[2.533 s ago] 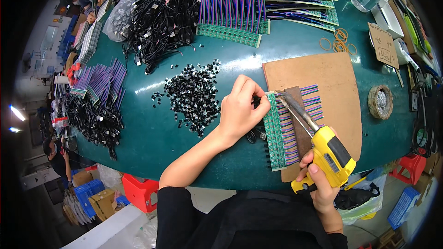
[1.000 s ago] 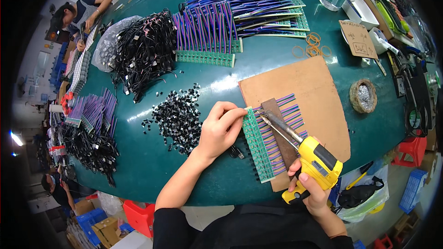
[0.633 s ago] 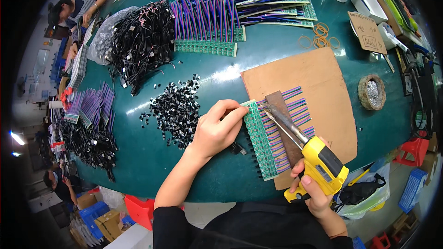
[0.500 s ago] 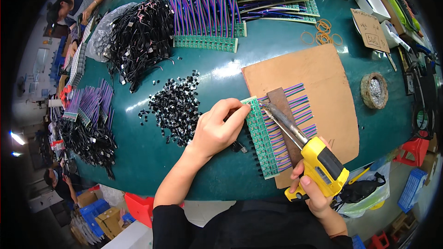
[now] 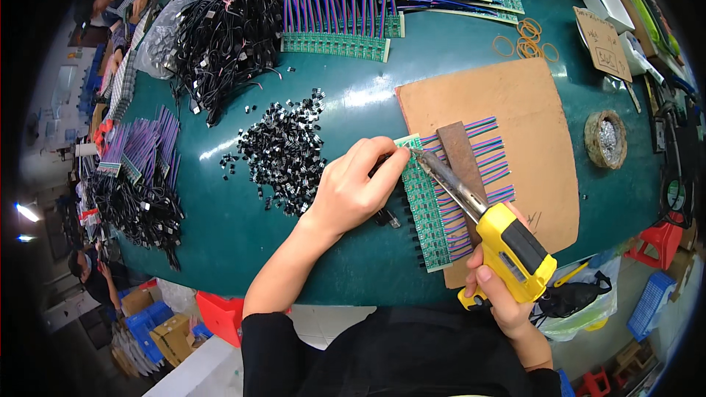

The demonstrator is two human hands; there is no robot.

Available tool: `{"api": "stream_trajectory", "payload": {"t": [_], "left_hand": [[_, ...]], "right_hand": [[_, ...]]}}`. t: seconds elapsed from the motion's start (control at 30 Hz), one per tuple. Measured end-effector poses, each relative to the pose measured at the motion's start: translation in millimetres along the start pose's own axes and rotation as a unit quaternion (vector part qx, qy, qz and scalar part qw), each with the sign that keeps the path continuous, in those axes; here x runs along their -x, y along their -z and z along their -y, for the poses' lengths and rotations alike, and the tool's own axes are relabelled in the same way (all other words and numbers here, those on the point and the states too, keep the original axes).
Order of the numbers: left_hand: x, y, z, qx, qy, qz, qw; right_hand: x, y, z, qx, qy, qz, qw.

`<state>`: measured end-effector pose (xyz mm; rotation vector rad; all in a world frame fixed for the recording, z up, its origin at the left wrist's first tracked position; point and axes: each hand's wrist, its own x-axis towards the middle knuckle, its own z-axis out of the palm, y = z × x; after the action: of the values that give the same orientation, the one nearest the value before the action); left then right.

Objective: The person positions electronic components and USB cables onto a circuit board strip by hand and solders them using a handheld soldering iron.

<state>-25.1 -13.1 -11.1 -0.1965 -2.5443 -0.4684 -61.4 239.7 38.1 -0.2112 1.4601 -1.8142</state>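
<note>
Your right hand (image 5: 504, 294) grips a yellow-and-black soldering gun (image 5: 518, 250), tip at the green circuit board's (image 5: 428, 213) upper end. Your left hand (image 5: 357, 187) pinches narrowly there, contents hidden. The board lies along the left edge of pen-marked cardboard (image 5: 533, 140); farther off stands a handwritten card (image 5: 603, 43).

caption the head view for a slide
Right hand holds a yellow soldering gun at a green circuit board, left hand at its far end.

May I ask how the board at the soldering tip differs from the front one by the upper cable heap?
The worked board has a brown bar across its wires; the front board has none. The worked board's wires run rightward, the front board's toward the picture's top. Both are green strips.
</note>
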Motion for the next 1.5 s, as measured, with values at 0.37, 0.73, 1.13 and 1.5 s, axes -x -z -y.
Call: {"api": "stream_trajectory", "payload": {"t": [0.37,0.73,1.13,1.5], "left_hand": [[1.8,1.7,1.5,-0.013,-0.009,0.002,1.000],[1.1,0.6,0.6,-0.021,-0.005,-0.009,1.000],[0.4,2.0,3.2,0.023,0.009,-0.008,1.000],[-0.8,3.5,4.6,0.030,0.001,0.004,1.000]], "right_hand": [[3.2,-5.4,-2.2,-0.021,0.014,-0.037,0.999],[0.5,-6.9,2.4,0.032,0.007,-0.034,0.999],[1.5,-7.6,1.1,-0.043,0.009,-0.065,0.997],[-0.2,-9.5,5.1,0.005,0.019,-0.051,0.998]]}}
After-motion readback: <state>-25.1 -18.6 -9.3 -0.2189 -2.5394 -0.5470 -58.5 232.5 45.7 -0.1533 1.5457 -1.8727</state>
